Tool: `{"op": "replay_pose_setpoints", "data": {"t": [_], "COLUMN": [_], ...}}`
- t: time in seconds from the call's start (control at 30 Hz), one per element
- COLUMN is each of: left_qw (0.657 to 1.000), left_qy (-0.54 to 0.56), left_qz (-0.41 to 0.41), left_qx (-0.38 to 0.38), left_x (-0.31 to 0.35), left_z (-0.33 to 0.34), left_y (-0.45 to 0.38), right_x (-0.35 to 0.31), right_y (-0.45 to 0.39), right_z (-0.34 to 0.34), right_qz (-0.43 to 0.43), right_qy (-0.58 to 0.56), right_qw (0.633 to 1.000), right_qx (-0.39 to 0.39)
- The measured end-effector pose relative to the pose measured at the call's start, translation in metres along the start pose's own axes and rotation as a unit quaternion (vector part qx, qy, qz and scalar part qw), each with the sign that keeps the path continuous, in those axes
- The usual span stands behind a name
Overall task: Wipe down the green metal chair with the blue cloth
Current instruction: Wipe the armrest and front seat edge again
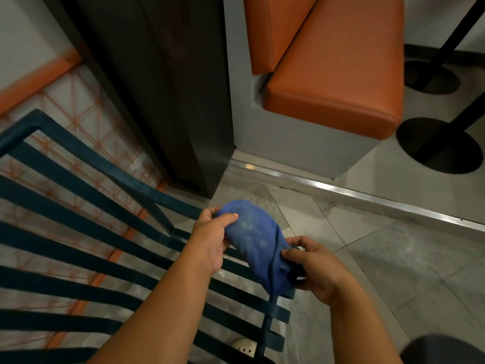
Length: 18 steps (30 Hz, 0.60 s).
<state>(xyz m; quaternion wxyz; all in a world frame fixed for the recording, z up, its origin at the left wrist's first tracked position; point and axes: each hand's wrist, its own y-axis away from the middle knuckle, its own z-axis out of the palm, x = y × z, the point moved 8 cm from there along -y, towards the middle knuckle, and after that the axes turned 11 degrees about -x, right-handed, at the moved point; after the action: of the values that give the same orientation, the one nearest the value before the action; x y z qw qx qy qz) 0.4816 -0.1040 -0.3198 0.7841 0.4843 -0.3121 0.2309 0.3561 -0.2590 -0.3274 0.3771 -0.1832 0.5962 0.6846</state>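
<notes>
— Both of our hands are on the blue cloth (258,239). We pinch its upper end with the left hand (210,239), thumb laid across the top of the fabric and fingers curled behind it.

— And the right hand (313,269) grips the lower end, fingers bent round a bunched, twisted part of the fabric. Between the two hands the cloth hangs as a rounded, folded bundle with pale dusty specks on its face.

— Where do we have it, against the green metal chair (78,232)?

— Just over the chair's right-hand edge, where the slats end at the frame bar. We cannot tell whether the cloth actually touches the metal there or sits slightly above it; its lowest corner overlaps the ends of two slats in the view.

— The chair fills the lower left for us: dark teal-green flat slats running side by side, with a thicker frame bar angled across the top.

— Through the gaps between the slats we see an orange grid pattern on the floor to the left and grey tiles (393,271) nearer us. A pale shoe (244,346) with small holes shows under the slats at the bottom.

— Further off, an orange padded bench (333,82) sits on a grey base at upper right, beside a dark wooden panel (157,88). A metal strip (367,195) runs across the floor in front of the bench.

— Two round black table bases (438,145) with black posts stand on the far right, well apart from our hands.
</notes>
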Motion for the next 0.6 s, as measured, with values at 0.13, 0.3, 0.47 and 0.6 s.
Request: {"op": "replay_pose_setpoints", "data": {"t": [0.13, 0.3, 0.47, 0.6], "left_qw": [0.996, 0.949, 0.762, 0.634], "left_qy": [-0.047, -0.217, -0.574, -0.726], "left_qz": [0.078, 0.229, 0.300, 0.263], "left_qx": [0.005, -0.003, -0.016, -0.042], "left_x": [0.028, 0.061, 0.026, -0.022], "left_z": [0.006, 0.026, 0.064, 0.072], "left_y": [0.008, 0.035, 0.053, 0.046], "right_x": [-0.009, -0.009, 0.002, 0.008], "right_y": [-0.005, -0.004, -0.008, 0.001], "right_z": [0.002, -0.017, -0.002, -0.007], "right_qz": [-0.038, -0.072, -0.095, -0.121], "right_qy": [-0.024, 0.056, -0.082, -0.129], "right_qw": [0.998, 0.965, 0.972, 0.958], "right_qx": [0.045, 0.244, 0.199, 0.225]}}
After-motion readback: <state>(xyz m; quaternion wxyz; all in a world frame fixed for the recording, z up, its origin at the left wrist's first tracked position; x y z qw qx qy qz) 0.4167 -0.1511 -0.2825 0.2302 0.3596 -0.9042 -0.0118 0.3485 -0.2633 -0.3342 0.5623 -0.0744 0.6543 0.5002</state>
